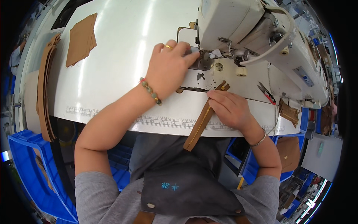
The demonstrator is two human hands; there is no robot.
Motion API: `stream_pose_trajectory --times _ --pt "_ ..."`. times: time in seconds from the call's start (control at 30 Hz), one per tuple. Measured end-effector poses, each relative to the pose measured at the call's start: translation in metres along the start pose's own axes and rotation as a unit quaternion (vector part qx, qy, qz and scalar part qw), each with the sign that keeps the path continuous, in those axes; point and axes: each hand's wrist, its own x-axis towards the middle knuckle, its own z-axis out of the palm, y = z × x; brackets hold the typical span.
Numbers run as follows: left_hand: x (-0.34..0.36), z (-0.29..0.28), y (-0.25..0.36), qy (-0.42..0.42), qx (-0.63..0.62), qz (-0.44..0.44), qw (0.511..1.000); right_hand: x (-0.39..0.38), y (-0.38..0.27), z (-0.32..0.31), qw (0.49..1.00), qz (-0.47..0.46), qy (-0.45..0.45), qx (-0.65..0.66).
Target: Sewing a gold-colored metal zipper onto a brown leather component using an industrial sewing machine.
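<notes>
My left hand (pixel 169 65) rests at the needle plate (pixel 205 63) of a white sewing machine (pixel 227 20). Its fingers are bent and slightly apart, their tips partly hidden. My right hand (pixel 229 108) is closed on a brown zipper strip (pixel 197 127) with yellow teeth, which slants from beside the plate over the table's front edge. Right of that hand lie thread snips (pixel 266 93) with red on the handle and a small bundle of brown pieces (pixel 289 114).
The white table (pixel 112 56) has a printed ruler along the front. Brown flat pieces (pixel 80 41) lie at the back left, long brown strips (pixel 46 93) at the left end. Blue bins (pixel 20 153) flank the table. A person (pixel 15 59) shows at the far left edge.
</notes>
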Motion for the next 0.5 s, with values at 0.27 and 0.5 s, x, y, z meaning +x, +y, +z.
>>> stream_pose_trajectory --times 0.27,0.5 --pt "0.014 0.014 0.004 -0.056 0.105 -0.024 0.993 -0.004 0.002 0.004 1.0 0.016 -0.002 0.008" --pt "0.013 0.019 -0.001 -0.033 0.104 -0.02 0.994 0.011 0.004 -0.002 0.984 0.155 -0.006 0.086"
